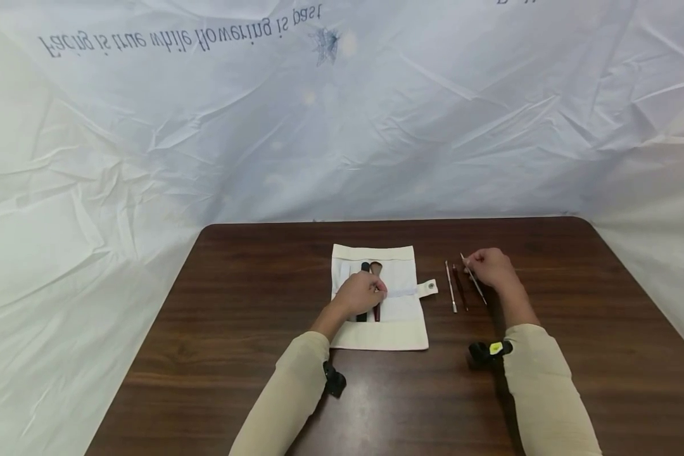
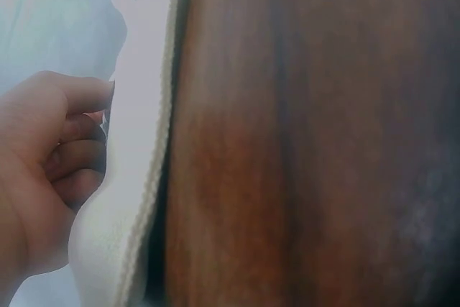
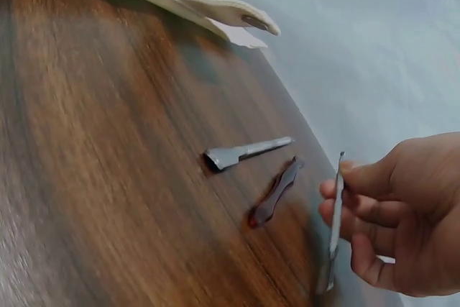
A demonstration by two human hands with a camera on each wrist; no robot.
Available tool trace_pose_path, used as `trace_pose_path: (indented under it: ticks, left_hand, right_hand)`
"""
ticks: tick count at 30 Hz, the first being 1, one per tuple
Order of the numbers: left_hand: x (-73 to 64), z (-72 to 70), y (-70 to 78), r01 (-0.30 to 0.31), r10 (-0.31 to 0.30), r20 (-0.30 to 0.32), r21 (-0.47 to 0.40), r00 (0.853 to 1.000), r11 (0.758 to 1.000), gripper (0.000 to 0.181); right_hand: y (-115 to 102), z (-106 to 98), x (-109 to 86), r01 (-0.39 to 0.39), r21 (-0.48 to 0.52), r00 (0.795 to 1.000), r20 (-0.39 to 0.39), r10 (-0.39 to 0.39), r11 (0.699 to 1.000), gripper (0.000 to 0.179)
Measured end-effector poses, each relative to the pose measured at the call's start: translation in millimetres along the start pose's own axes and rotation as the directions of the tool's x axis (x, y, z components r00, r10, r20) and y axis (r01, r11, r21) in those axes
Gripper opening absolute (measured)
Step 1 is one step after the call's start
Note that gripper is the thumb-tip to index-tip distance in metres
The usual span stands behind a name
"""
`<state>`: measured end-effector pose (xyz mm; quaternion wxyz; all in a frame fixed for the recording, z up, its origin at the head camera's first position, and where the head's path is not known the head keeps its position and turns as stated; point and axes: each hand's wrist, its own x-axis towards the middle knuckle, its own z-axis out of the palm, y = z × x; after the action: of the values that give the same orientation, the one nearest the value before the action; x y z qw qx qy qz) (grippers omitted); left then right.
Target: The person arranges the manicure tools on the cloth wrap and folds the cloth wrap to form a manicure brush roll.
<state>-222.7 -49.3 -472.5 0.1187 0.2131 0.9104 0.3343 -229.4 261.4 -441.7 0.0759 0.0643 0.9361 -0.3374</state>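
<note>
A cream cloth pouch (image 1: 399,335) lies unfolded on the table, with a black stick-like item (image 1: 363,316) and a makeup brush (image 1: 376,268) in its pocket. Over the pocket edge, right by the brush, my left hand (image 1: 358,292) has curled fingers and seems to pinch the cloth; its fingertips are partly hidden. My right hand (image 1: 493,269) pinches a slim silver metal tool (image 3: 336,221) between thumb and fingers, tilted, right of the pouch. Beside it on the table lie a silver tool with a flared end (image 3: 228,156) and a dark red, curvy tool (image 3: 277,193).
The brown wooden table (image 1: 234,304) carries all of this. A strap with a metal snap (image 1: 427,288) sticks out from the pouch's right side toward the loose tools. White sheeting (image 1: 330,158) hangs behind the table and at its sides.
</note>
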Motion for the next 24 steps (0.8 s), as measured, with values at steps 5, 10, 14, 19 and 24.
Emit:
trace_pose_path:
  ticks: [5,10,14,19,24]
  left_hand:
    - [-0.2,1.0,-0.4,-0.005,0.005,-0.007,-0.001,1.000,1.000,0.018]
    - [-0.1,1.4,-1.4,-0.005,0.005,-0.010,-0.002,1.000,1.000,0.017]
    - [0.3,2.1,-2.2,-0.010,0.010,-0.014,-0.002,1.000,1.000,0.017]
    - [-0.7,1.4,-1.7,-0.010,0.010,-0.015,-0.008,1.000,1.000,0.017]
    - [-0.6,0.5,-0.6,-0.009,0.009,-0.013,-0.006,1.000,1.000,0.016]
  right_hand:
    - [-7,1,1.5,0.062,0.047,0.997,-0.055,-0.059,0.997,0.036]
    - [-22,2,1.3,0.132,0.099,0.985,-0.127,-0.119,0.986,0.043]
    - [-34,5,2.0,0.190,0.204,0.972,-0.177,-0.155,0.960,0.043]
    - [-53,9,1.9,0.228,0.364,0.970,-0.160,-0.181,0.903,0.042]
    - [-73,22,5.2,0.244,0.444,0.969,-0.134,-0.205,0.862,0.041]
